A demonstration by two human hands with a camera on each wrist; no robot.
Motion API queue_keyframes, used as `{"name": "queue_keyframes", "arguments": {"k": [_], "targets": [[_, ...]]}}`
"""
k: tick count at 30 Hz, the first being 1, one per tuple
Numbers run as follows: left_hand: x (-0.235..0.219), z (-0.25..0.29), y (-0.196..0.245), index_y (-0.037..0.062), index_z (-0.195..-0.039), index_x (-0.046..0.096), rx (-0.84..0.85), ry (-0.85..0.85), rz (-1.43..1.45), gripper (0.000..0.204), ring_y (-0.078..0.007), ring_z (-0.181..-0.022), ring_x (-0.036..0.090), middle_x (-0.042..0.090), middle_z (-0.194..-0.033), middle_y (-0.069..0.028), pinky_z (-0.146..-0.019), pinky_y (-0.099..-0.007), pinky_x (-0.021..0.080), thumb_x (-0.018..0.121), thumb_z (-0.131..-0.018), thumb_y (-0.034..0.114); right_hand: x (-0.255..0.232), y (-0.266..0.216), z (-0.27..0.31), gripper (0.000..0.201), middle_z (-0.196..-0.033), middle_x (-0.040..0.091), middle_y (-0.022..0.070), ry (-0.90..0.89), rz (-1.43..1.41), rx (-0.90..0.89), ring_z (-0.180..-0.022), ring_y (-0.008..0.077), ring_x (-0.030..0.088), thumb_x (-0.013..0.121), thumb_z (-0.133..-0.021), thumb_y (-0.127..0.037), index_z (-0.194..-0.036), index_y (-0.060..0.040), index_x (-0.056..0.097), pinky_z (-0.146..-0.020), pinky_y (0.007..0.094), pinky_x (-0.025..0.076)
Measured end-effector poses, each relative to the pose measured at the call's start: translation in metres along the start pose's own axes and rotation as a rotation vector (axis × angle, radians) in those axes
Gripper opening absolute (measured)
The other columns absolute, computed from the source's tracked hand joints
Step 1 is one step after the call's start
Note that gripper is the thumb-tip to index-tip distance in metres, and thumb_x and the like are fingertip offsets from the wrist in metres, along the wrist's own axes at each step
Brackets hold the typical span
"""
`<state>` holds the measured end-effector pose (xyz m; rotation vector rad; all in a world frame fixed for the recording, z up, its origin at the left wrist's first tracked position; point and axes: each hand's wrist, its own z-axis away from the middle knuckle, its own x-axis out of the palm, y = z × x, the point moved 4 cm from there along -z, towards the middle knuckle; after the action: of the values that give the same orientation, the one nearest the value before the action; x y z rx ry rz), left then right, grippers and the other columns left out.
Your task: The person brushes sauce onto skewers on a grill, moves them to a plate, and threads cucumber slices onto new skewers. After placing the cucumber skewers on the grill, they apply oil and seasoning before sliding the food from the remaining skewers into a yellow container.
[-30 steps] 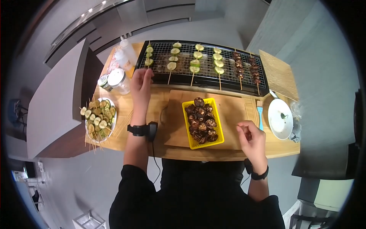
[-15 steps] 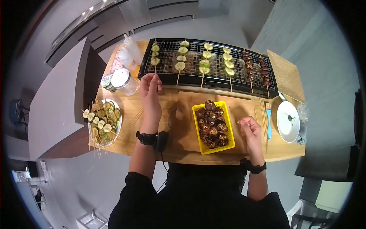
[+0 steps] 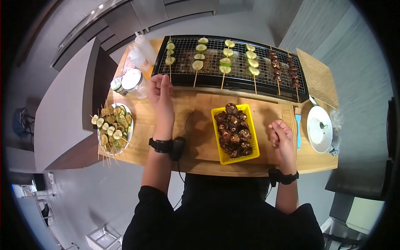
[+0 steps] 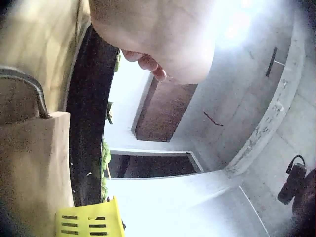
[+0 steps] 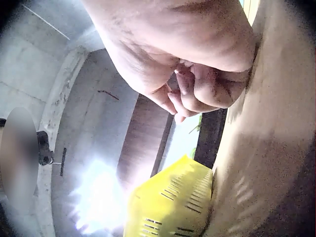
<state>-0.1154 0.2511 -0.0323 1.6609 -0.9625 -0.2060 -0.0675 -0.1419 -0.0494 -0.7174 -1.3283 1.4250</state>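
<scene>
Just in front of the grill's left end is my left hand [image 3: 161,98], fingers loosely curled and holding nothing. My right hand [image 3: 283,139] hovers at the right side of the cutting board [image 3: 204,100], its fingers bent in loosely with nothing between them. Between the hands, on the board, stands a yellow plastic basket [image 3: 221,154] heaped with dark, cracked-capped mushrooms [image 3: 233,131]. Both wrist views catch part of this basket [image 4: 89,222]. On the black grill [image 3: 187,81] lie several skewers of green-rimmed slices [image 3: 225,62] and two skewers of dark brown pieces [image 3: 276,68].
At the left, a white plate [image 3: 131,132] is piled with skewered slices. Squeeze bottles [image 3: 139,58] and a lidded jar [image 3: 135,83] stand behind it. To the right lie bare sticks [image 3: 293,125], a blue brush [image 3: 298,129] and a white pan [image 3: 318,139].
My right hand lifts slightly and its fingers curl in more. My left hand stays by the grill's front left corner. The head view shifts, while the basket and skewers stay put.
</scene>
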Motion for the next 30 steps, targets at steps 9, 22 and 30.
{"name": "queue_keyframes", "arguments": {"k": [9, 22, 30], "targets": [[-0.024, -0.015, -0.011, 0.0117, -0.095, 0.058, 0.075, 0.129, 0.012, 0.014, -0.0031, -0.056, 0.041, 0.053, -0.074, 0.0058, -0.05, -0.0198, 0.03, 0.065, -0.105, 0.019, -0.003, -0.001, -0.003, 0.014, -0.062, 0.038, -0.0077, -0.113, -0.024, 0.033, -0.05, 0.0012, 0.027, 0.058, -0.108, -0.018, -0.101, -0.0063, 0.061, -0.046, 0.0207, 0.018], [-0.028, -0.009, -0.004, 0.0105, -0.088, 0.056, 0.01, 0.188, 0.068, 0.03, -0.0046, -0.061, 0.041, 0.048, -0.07, 0.0045, -0.055, -0.0213, 0.031, 0.052, -0.112, 0.029, 0.136, -0.131, -0.02, 0.007, -0.075, 0.051, -0.0087, -0.519, 0.552, -0.46, -0.066, -0.0005, 0.041, 0.064, -0.102, -0.004, -0.108, -0.0025, 0.065, -0.055, 0.0211, 0.03], [-0.063, -0.013, -0.001, 0.0097, -0.113, 0.048, 0.215, 0.621, -0.069, 0.021, -0.0087, -0.086, 0.045, 0.049, -0.1, -0.0013, -0.074, -0.0261, 0.041, 0.047, -0.111, 0.031, 0.326, -0.124, -0.089, 0.049, -0.11, 0.067, 0.0122, -0.728, 1.095, -1.344, -0.087, 0.0293, 0.07, 0.076, -0.089, -0.027, -0.131, -0.0053, 0.06, -0.073, 0.0399, 0.056]]}}
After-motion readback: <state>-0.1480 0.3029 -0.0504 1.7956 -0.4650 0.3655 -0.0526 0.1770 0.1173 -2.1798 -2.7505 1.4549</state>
